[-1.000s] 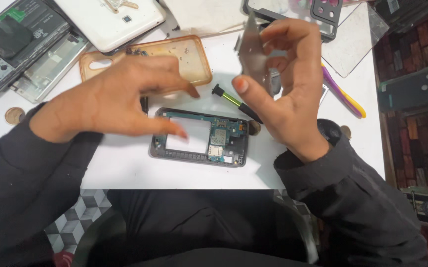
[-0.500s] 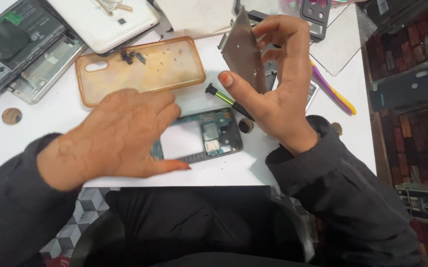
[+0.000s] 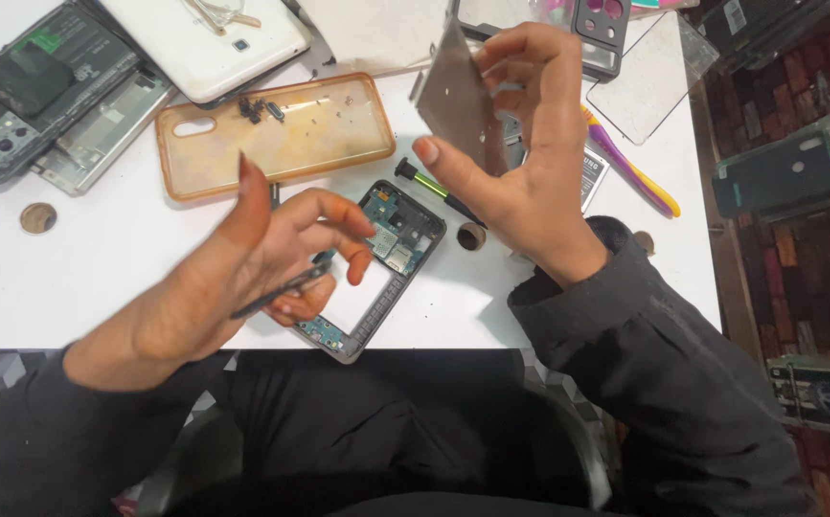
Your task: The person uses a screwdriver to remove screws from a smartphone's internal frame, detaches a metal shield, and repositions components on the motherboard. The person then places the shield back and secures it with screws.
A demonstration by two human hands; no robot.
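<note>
left hand [image 3: 252, 268] pinches thin dark tool [image 3: 276, 294] over opened phone frame [image 3: 376, 263] on white desk [image 3: 99, 278]; right hand [image 3: 520, 153] clamps grey metal plate [image 3: 458, 101], held up tilted.

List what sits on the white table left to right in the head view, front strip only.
Round brown coin-like disc → left hand with thin dark tool → opened grey phone frame with circuit board → small brown ring → right hand holding grey metal plate.

White table [image 3: 99, 287] bearing an amber phone case [image 3: 281, 134] (small dark parts lying inside it), a white tablet [image 3: 209, 38], a brown coin [image 3: 38, 218] and a purple-yellow tool [image 3: 630, 168].
</note>
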